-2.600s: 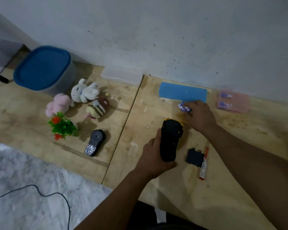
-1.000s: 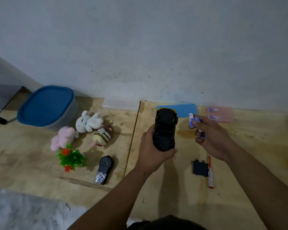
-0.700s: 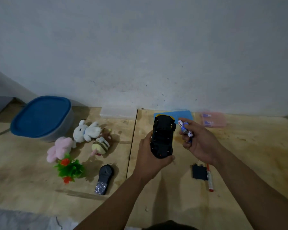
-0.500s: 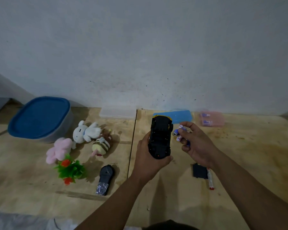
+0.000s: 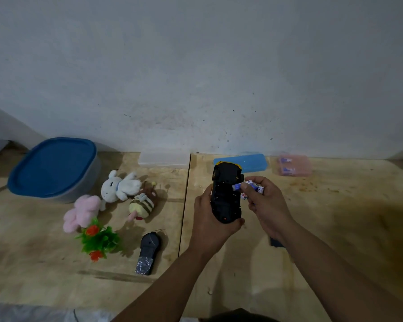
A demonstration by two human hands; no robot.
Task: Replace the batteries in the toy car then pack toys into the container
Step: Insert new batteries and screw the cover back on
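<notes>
Toy car [image 5: 226, 194] underside up, long axis near-to-far, yellow end far, clamped in left hand [image 5: 209, 219]; right hand [image 5: 265, 203] pinches batteries [image 5: 248, 185] at its right side.

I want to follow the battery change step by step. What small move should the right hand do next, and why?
Probably push the battery down into the car. The left hand holds the car underside up, and the right hand already has a battery tip at the car's underside, with more batteries kept in its fingers.
</notes>
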